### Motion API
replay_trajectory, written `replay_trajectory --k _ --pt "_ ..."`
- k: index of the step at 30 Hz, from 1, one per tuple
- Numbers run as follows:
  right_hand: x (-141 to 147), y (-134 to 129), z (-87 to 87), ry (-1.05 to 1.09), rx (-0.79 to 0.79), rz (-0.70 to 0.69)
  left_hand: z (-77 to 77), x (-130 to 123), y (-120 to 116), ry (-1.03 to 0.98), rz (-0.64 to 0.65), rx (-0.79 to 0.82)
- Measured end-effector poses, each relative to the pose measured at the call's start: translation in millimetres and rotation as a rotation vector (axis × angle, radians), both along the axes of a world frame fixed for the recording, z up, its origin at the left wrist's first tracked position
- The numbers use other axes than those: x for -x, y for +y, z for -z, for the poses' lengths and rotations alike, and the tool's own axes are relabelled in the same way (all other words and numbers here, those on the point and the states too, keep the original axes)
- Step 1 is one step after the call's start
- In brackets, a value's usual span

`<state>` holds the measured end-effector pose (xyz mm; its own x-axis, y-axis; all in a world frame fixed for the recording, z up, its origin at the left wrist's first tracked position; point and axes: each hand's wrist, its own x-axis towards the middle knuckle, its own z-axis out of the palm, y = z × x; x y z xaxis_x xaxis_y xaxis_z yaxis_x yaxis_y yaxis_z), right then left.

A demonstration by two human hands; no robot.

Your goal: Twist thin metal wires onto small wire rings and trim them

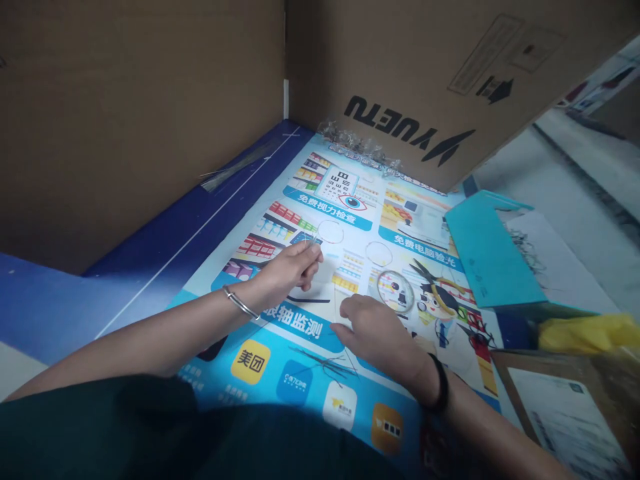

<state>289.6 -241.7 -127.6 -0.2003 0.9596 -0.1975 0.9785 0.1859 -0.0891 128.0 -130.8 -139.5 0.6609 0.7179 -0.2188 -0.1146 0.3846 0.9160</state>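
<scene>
My left hand (pixel 303 263), with a silver bangle on its wrist, is closed in a pinch over the printed sheet. Fine wire (pixel 317 235) shows at its fingertips, and a thin wire ring (pixel 330 232) lies just beyond them. My right hand (pixel 373 333), wearing a black wristband, hovers lower right with thumb and forefinger apart. Nothing can be made out between them, though a hair-thin line runs close by. Another thin ring (pixel 379 253) and a roll of clear tape (pixel 395 291) lie beyond the right hand. Several dark wire pieces (pixel 325 363) lie nearer me.
Scissors (pixel 427 277) and a red-handled tool (pixel 477 337) lie at right. Cardboard walls (pixel 200 100) stand behind. Clear twisted bits (pixel 360 143) line the back edge. A turquoise box (pixel 493 257), wire tangle (pixel 523 247), yellow plastic (pixel 590 333) and labelled parcel (pixel 565 407) are at right.
</scene>
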Motion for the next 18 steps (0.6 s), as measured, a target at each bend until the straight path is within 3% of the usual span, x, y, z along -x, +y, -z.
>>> replay_trajectory --k 6,14,18 --pt "2.9 1.2 -7.3 -0.065 0.032 -0.025 -3.2 0.7 -1.7 -0.028 0.034 0.045" --pt "4.9 -40.2 -15.2 -0.110 0.108 -0.071 0.3 0.3 -1.0 -0.051 0.042 0.069" --pt "14.9 -42.5 -15.4 -0.222 0.136 -0.103 1.1 -0.8 -6.0 -0.059 0.073 0.080"
